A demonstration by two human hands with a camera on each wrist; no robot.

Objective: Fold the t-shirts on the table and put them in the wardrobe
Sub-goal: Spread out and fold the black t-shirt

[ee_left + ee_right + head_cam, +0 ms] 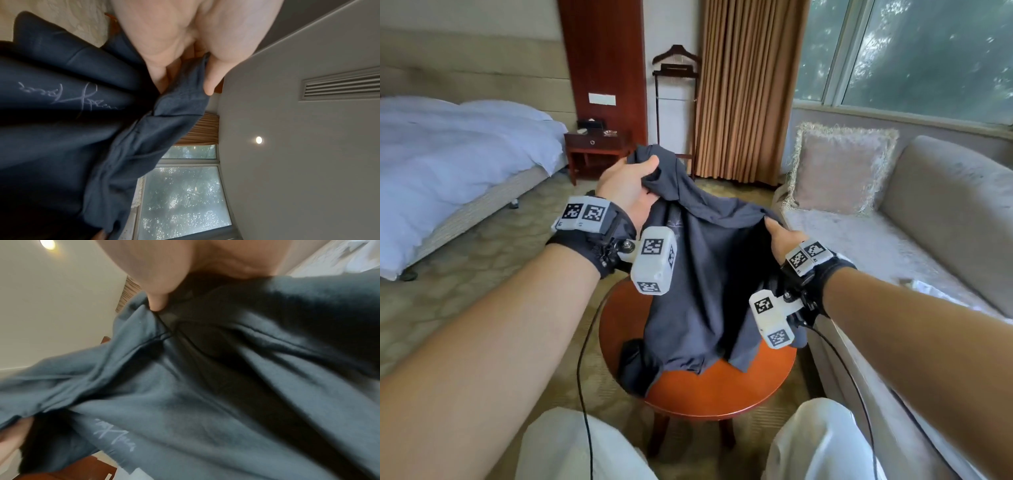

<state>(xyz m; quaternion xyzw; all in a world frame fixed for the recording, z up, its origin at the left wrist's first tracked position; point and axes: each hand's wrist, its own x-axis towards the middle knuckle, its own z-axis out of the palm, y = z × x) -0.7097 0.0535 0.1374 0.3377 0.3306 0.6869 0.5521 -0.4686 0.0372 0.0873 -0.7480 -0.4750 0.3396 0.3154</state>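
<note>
A dark grey t-shirt hangs between both hands above the round wooden table, its hem brushing the tabletop. My left hand grips a bunched top edge, held higher, thumb over the cloth. My right hand pinches the other top edge, lower and to the right. In the left wrist view the fingers curl round the t-shirt, which bears pale script. In the right wrist view the thumb presses the t-shirt. A black garment lies on the table's left side.
A beige sofa with a fringed cushion stands right of the table. A bed with white bedding is at the left, a bedside cabinet and a valet stand behind. Cables trail from both wrists past my knees.
</note>
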